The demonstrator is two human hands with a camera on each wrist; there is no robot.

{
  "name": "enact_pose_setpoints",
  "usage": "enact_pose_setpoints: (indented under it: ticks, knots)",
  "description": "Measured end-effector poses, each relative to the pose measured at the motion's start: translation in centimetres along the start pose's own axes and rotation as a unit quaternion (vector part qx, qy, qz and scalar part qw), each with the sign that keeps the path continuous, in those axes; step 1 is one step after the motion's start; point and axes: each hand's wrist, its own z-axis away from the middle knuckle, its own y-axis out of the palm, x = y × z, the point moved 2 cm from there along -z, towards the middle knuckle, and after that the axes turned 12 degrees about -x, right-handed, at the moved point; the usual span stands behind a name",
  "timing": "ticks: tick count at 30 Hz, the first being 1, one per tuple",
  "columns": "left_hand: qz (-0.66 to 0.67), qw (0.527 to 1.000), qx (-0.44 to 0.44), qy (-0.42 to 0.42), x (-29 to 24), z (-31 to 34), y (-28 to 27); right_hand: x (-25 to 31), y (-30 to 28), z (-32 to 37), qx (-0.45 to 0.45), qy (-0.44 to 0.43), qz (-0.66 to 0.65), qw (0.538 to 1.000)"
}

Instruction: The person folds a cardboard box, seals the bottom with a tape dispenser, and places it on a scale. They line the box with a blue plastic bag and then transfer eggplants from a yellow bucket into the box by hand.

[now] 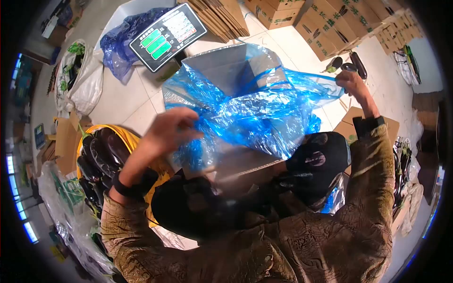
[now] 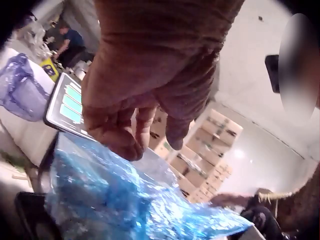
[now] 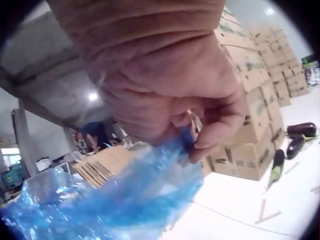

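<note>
A blue plastic bag lies spread over an open cardboard box between the person's knees. At the far right, the right hand pinches the bag's edge and holds it stretched outward. The right wrist view shows the blue film gathered between that hand's thumb and fingers. The left hand, blurred in the head view, hovers over the bag's left side. Its fingers bend loosely with the thumb apart, and no film shows between them.
A scale display stands behind the box, beside purple plastic. To the left is a yellow basket with eggplants. Stacked cartons and several loose eggplants are at back right. Flattened cardboard leans behind.
</note>
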Motion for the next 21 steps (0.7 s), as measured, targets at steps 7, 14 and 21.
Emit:
enact_pose_setpoints:
  ticks: [7,14,21]
  knots:
    - [-0.237,0.955,-0.072,0.163,-3.3,0.9,4.9,-2.9,-2.0,2.2,-0.133,-0.22,0.18,0.949]
    - [-0.098,0.992,-0.079,0.022,-1.7,-2.0,4.7,16.7,2.7,14.2,0.17,-0.253,0.039,0.952]
    - [-0.032,0.994,-0.107,-0.011,-6.8,-1.3,-0.1,13.0,20.5,11.2,0.265,-0.468,-0.051,0.842]
